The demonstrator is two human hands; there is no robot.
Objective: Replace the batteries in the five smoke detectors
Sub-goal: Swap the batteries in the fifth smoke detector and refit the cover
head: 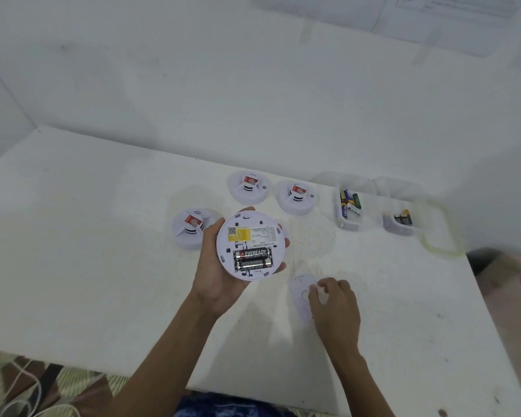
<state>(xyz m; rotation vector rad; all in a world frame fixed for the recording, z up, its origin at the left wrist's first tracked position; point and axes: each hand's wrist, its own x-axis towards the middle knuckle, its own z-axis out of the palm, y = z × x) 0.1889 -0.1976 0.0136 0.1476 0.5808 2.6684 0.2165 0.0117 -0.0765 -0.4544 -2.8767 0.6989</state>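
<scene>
left hand (214,266): palm up, fingers spread wide under the held detector (250,245) and curled over its rim, just above the bench (103,251) near the middle.
held detector: underside up, two black batteries (251,258) side by side in the open bay.
right hand (336,305): fingers curled down onto the round white cover plate (298,291), which lies flat on the bench near the front edge.
other detectors: one (190,228) just beside the left thumb; two (247,188) (297,197) side by side near the back edge by the wall.
clear tubs: left tub (348,225) with mixed batteries, right tub (400,230) with a few; both at the back right, the right one close to the bench's right edge.
open room: wide bare bench to the left of the hands; a smaller bare patch between the cover plate and the tubs.
</scene>
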